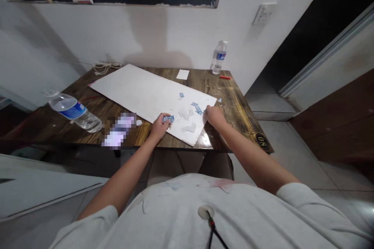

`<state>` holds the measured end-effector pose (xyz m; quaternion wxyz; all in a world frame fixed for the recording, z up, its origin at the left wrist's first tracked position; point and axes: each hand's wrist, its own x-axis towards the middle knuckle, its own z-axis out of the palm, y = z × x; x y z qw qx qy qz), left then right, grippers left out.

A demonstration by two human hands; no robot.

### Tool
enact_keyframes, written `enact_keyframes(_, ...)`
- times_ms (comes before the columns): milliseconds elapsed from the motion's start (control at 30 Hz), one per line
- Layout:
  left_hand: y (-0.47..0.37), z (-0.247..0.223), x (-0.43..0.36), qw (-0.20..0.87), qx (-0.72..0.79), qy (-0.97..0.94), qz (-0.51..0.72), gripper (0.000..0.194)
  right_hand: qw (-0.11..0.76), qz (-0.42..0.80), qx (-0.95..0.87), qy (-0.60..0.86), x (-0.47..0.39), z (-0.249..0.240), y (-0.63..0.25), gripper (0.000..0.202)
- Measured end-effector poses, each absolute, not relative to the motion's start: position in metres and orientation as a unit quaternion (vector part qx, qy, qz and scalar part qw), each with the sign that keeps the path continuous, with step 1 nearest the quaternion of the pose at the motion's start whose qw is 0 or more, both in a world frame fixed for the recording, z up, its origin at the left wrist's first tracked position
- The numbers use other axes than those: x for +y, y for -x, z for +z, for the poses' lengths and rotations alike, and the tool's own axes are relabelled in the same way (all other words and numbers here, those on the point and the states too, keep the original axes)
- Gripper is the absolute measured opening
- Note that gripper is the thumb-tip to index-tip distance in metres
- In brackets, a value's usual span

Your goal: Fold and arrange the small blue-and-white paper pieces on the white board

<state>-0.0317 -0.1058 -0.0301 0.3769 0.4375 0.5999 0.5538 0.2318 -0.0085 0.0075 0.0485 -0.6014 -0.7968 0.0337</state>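
Note:
A long white board (140, 89) lies at a slant on the wooden table. My left hand (159, 127) is at the board's front edge, fingers closed on a small blue-and-white paper piece (169, 118). At the board's right end, my right hand (214, 116) is closed, its fingertips beside a row of blue-striped paper pieces (197, 107); anything between the fingers is hidden. Another small blue-striped piece (181, 95) sits farther back on the board. Several white paper scraps (191, 127) are scattered between my hands.
On the left a large water bottle (71, 111) stands near a blurred-out phone-like object (119, 130) and a white cap (139, 123). Toward the wall are a cable (106, 67), a white paper (182, 74), a smaller bottle (219, 58) and a red stick-like object (225, 78).

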Motion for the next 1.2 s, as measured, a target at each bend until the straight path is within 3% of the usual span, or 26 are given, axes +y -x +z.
enact_keyframes(100,0.031,-0.028,-0.106,0.376,0.594,-0.446,0.554,0.029,0.087,0.037,-0.788,0.608,-0.004,0.012,-0.235,0.026)
enact_keyframes(200,0.03,-0.027,-0.105,0.37,0.594,-0.449,0.555,0.028,0.179,0.063,-0.81,0.555,-0.002,0.019,-0.226,0.027)
enact_keyframes(333,0.03,-0.028,-0.105,0.36,0.593,-0.463,0.552,0.027,0.247,0.202,-0.849,0.422,-0.012,0.025,-0.19,0.02)
enact_keyframes(467,0.03,-0.023,-0.109,0.334,0.594,-0.509,0.525,0.028,0.226,0.303,-0.86,0.343,-0.032,0.025,-0.152,0.019)
enact_keyframes(667,0.029,-0.015,-0.115,0.318,0.605,-0.547,0.483,0.033,0.247,0.271,-0.861,0.353,-0.041,0.022,-0.126,0.007)
enact_keyframes(833,0.031,-0.016,-0.114,0.24,0.631,-0.59,0.443,0.031,0.246,0.317,-0.866,0.299,-0.032,0.021,-0.118,0.01)
enact_keyframes(933,0.031,-0.019,-0.114,0.276,0.622,-0.567,0.464,0.029,0.236,0.348,-0.865,0.272,-0.02,0.02,-0.124,0.005)
enact_keyframes(1100,0.032,-0.024,-0.112,0.35,0.6,-0.504,0.514,0.027,0.172,0.228,-0.904,0.318,0.029,0.029,-0.167,0.018)
enact_keyframes(1200,0.032,-0.025,-0.11,0.363,0.597,-0.486,0.525,0.029,0.097,0.135,-0.904,0.394,0.057,0.042,-0.193,0.045)
